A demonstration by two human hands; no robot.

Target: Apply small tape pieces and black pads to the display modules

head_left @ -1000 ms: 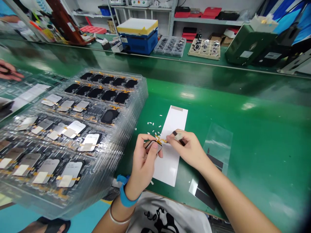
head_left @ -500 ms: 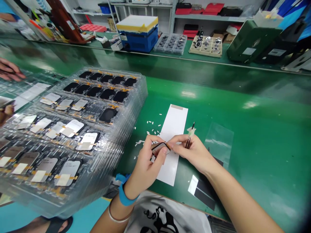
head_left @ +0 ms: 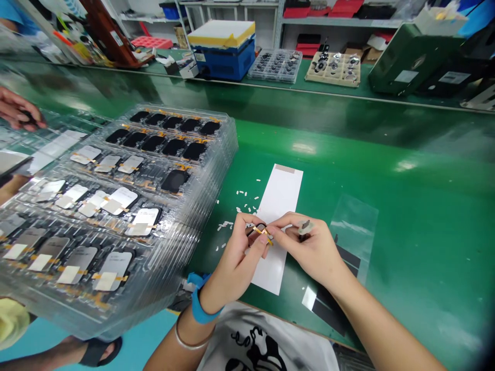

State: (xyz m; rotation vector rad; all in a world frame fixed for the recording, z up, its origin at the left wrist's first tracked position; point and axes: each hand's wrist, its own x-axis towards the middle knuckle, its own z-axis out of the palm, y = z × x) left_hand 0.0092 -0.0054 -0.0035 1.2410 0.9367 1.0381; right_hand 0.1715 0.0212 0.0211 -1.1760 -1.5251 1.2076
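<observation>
Left hand [head_left: 236, 257] has a small panel [head_left: 262, 230] in its grip, right hand [head_left: 315, 250] looks pinched in at its edge, honestly can't tell on what.

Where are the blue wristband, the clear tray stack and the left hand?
Blue wristband [head_left: 200, 310], head view: its middle.
Clear tray stack [head_left: 208, 190], head view: its right side.
Left hand [head_left: 238, 255], head view: the hand's middle.

a single camera sits on the wearer's head, facing forward and down; the left hand [head_left: 240, 253] and right hand [head_left: 316, 248] fall just below mid-frame, fairly close, while the shirt [head_left: 301, 342] shows at the bottom edge (seen from above) and the shelves [head_left: 340, 22] lie farther off along the top.
</observation>
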